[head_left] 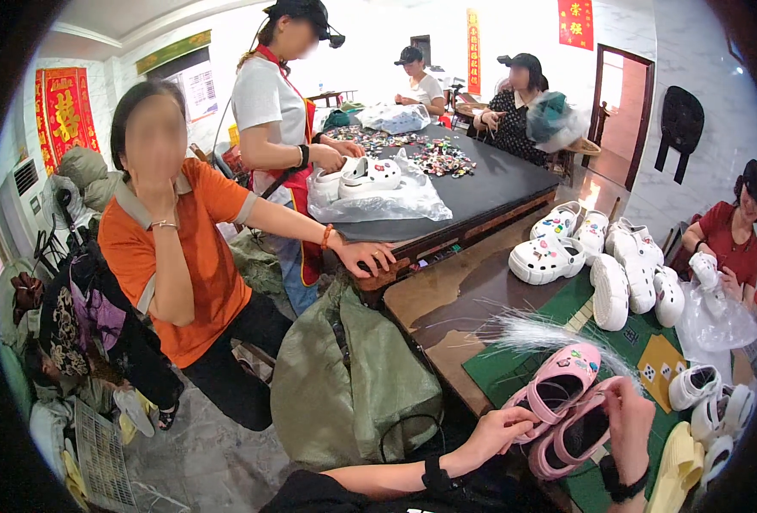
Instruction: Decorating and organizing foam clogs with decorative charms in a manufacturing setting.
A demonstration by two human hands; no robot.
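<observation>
Two pink clogs with coloured charms lie side by side at the lower right. My left hand [500, 432] is closed in a pinch at the heel strap of the farther pink clog [572, 369]. My right hand [632, 419] is closed round the edge of the nearer pink clog [558, 451]. Thin strands show near the opening of the farther clog; whether my fingers hold one too is unclear. Just beyond the clogs, a loose bundle of white plastic strands [539, 330] spreads over the green mat [515, 376].
Several white clogs [644, 265] stand farther back on the table, with more white clogs [721, 406] and yellow slippers [678, 462] at right. A green sack [344, 376] leans left of the table. A person in orange [199, 248] sits close by; others work around the dark table [498, 175].
</observation>
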